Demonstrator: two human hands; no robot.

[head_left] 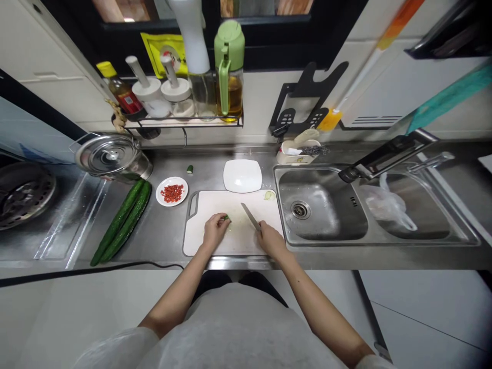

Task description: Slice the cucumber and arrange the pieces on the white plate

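My left hand is over the left half of a white cutting board, its fingertips pinched on a small green vegetable piece whose kind I cannot make out. In my right hand is a kitchen knife, gripped by the handle, the blade pointing up and left over the board. A pale green scrap lies at the board's top right corner. Beyond the board stands a white square dish. To its left, a small white plate bears chopped red pieces.
Two long cucumbers lie at the left, by a lidded steel pot. A cut green stub rests behind the board. On the right is a double sink with a plastic bag. A condiment rack hangs above.
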